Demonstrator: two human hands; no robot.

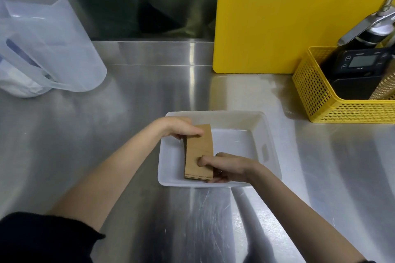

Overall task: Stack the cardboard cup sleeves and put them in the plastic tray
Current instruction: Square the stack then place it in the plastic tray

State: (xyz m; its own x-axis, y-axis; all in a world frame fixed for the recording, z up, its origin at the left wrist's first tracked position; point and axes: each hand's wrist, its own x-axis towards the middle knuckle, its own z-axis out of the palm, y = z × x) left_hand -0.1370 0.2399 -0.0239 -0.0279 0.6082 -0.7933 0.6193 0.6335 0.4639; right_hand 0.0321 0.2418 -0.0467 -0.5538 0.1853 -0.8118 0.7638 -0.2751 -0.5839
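Note:
A flat stack of brown cardboard cup sleeves [198, 149] sits inside the white plastic tray [265, 134], toward its left side. My left hand [181, 128] grips the stack's far end, fingers curled over the top edge. My right hand [226, 166] holds the near end, thumb pressed on top and fingers underneath. The stack's underside and the tray floor beneath it are hidden.
The tray rests on a steel counter [106, 134]. A translucent plastic pitcher [47, 40] lies at the far left. A yellow board [288, 17] leans at the back. A yellow mesh basket [333, 100] with a digital scale stands at the right.

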